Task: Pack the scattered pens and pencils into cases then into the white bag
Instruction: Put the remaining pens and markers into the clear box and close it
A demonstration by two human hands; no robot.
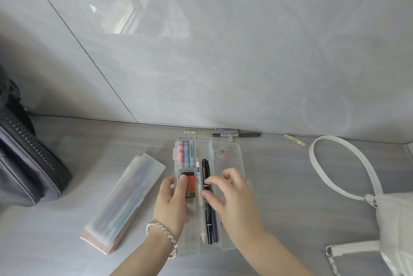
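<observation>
A clear plastic case (192, 246) lies open in the middle of the counter, its lid (230, 155) folded out to the right. Inside are three highlighters (186, 152), an orange and black 2B eraser (191, 188), a white pen (200, 208) and black pens (210, 219). My left hand (171, 206) holds the case's left wall, thumb on the eraser. My right hand (234, 199) hovers over the black pens with loose fingers, its thumb and forefinger tips touching them. A closed frosted case (127, 197) lies to the left. The white bag (395, 219) sits at the right.
Loose against the wall lie a clear yellowish pen (201, 132), a grey pen (237, 135) and a pale yellow marker (295, 140). The white bag's strap (335, 148) loops over the counter. A black zipped bag (29, 164) stands at the far left.
</observation>
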